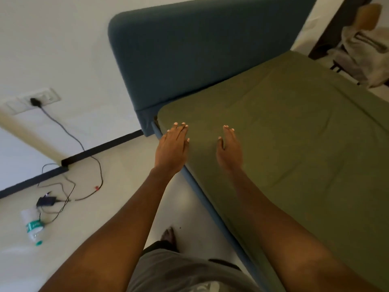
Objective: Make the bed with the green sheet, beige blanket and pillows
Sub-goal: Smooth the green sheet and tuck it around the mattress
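Observation:
The green sheet (294, 133) lies spread over the mattress, mostly smooth with a few light creases. My left hand (172, 148) reaches over the mattress's near corner by the headboard, fingers straight and flat. My right hand (229, 148) lies a little to its right on the sheet, fingers also straight. Neither hand holds anything. A beige blanket (364, 49) lies heaped over a chair at the far right, beyond the bed. No pillows are in view.
A dark blue padded headboard (200, 49) stands against the white wall. On the floor to the left lie a charger with tangled cables (63, 192) and a plastic bottle (32, 227). A wall socket (35, 101) has a plug in it. My foot (168, 238) stands beside the bed frame.

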